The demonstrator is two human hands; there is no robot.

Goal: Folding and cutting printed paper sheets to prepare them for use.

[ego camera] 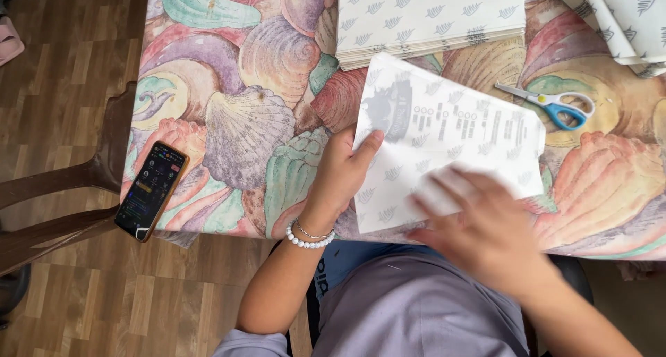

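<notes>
In the centre of the frame, a white paper bag (444,138) patterned with small grey leaf marks and a block of dark print lies flat on the tabletop (229,72), tilted so its upper corner points toward the top of the picture. The left hand (343,173) pins its left edge: the thumb lies on top of the paper, the other fingers curl beneath or beside the edge, so the hand is partly closed on the bag. A white bead bracelet (309,238) circles that wrist. The right hand (479,225) sits over the bag's lower right part, blurred; its fingers look spread and flat on the paper, but whether it grips anything I cannot tell.

Just above the bag, at the top centre, a stack of matching paper bags (430,17) rests on the tabletop, and more of them (624,17) fan out in the upper right corner. Blue-handled scissors (551,102) lie right of the bag, near its upper corner. The tabletop wears a pastel seashell-print cloth. At the lower left, a smartphone (151,189) with a lit screen lies near the table's edge, beside a dark wooden chair (62,197).
</notes>
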